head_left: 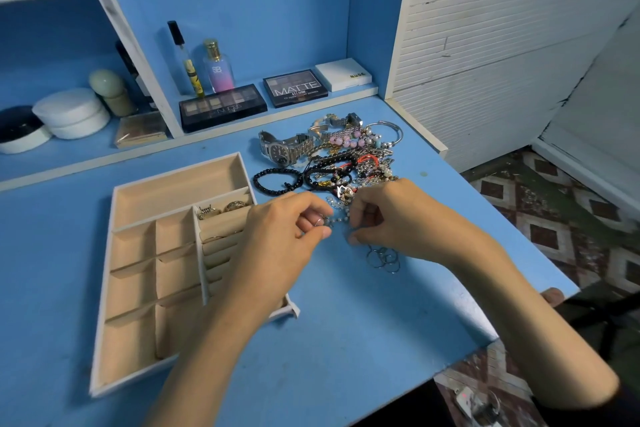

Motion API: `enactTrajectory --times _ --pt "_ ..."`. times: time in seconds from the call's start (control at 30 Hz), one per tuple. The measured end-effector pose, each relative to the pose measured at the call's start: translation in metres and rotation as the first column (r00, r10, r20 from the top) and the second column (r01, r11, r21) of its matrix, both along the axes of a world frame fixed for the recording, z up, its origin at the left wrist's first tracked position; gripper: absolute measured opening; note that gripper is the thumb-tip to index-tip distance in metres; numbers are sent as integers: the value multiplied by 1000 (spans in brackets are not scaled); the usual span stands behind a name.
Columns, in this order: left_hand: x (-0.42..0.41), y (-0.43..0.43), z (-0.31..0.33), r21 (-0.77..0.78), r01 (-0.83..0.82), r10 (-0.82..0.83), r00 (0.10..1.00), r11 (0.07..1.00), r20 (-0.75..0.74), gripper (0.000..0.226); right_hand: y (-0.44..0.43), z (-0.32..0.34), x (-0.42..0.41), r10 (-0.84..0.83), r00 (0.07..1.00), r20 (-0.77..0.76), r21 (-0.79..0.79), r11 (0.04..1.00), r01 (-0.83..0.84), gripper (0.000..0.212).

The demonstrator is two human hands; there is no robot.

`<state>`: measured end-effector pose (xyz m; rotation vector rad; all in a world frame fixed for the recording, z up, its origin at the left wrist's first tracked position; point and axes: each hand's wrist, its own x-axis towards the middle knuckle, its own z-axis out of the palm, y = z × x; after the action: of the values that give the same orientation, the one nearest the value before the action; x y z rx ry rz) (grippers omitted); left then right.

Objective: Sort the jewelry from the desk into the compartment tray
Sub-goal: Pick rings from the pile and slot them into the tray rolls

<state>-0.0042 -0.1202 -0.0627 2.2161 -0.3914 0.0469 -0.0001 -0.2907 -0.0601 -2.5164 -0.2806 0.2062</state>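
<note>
Both hands work on a thin bead chain, just in front of the jewelry pile on the desk. L hand: fingers curled, thumb & finger pinch one end of it. R hand: fingers curled too, tips pinch the other bit. Silver hoops lie just under the R hand.

What could go wrong: the chain looks mixed up w/ the pile, so a hard pull may drag other bits along or snap it. It's tiny, so it could slip out too.

The tray sits left of the hands. Its ring rolls hold a few gold rings. I see nothing in the other slots, but the L arm hides some.
</note>
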Motion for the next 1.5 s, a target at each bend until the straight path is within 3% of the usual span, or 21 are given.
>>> enactTrajectory --times 0.2,0.33,0.57,0.83,1.17,1.5 --pt "-2 15 8 -23 -63 64 997 998 54 19 1 6 -3 -23 997 70 135 991 13 14" --pt "-3 47 16 -121 -156 163 985 980 55 24 13 10 4 -52 992 117 335 942 10 15" --pt "1 105 10 -175 -256 278 954 951 113 16 74 3 25 -77 971 226 504 863 -48 5" --pt "3 109 -2 -224 -232 255 963 947 83 20 90 -11 31 82 922 379 337 915 -220 8" --pt "3 111 -5 -200 -242 259 964 949 64 17 88 -11 28 76 968 238 460 869 -182 7" --pt "0 110 -2 -188 -229 238 971 955 28 19 88 -12 29 122 955 270 327 921 -210 9"
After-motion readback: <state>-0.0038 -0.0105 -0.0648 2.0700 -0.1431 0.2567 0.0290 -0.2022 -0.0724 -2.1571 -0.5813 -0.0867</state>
